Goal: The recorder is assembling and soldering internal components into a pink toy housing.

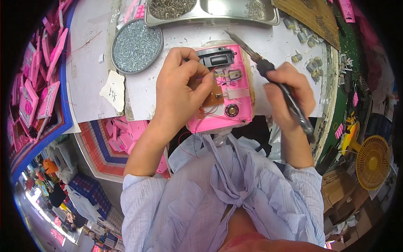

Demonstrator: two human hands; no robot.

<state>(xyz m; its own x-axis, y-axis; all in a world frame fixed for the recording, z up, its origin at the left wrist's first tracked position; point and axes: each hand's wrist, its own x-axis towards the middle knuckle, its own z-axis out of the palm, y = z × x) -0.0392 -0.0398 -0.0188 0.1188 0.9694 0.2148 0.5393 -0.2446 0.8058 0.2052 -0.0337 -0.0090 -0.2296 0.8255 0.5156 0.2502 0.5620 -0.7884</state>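
In front of me lies a pink plastic housing point(244, 114), its inside facing up. A black battery compartment point(219, 59), a small metal motor point(235, 75), a brown circuit board point(215, 97) and a round black part point(231, 110) sit in it, joined by thin wires. My left hand point(181, 86) reaches over the housing's left side, thumb and fingers pinched on a thin wire; the fingers partly hide the board. My right hand point(291, 92) is wrapped around the black handle of a soldering iron point(265, 66). Its tip points up and left, apart from the housing.
A round dish of small screws point(137, 46) stands left of the housing, with a metal tray point(210, 20) of small parts behind. Small motors point(312, 67) lie at the right. Pink parts point(46, 80) fill a bin far left. A yellow fan point(372, 161) stands lower right.
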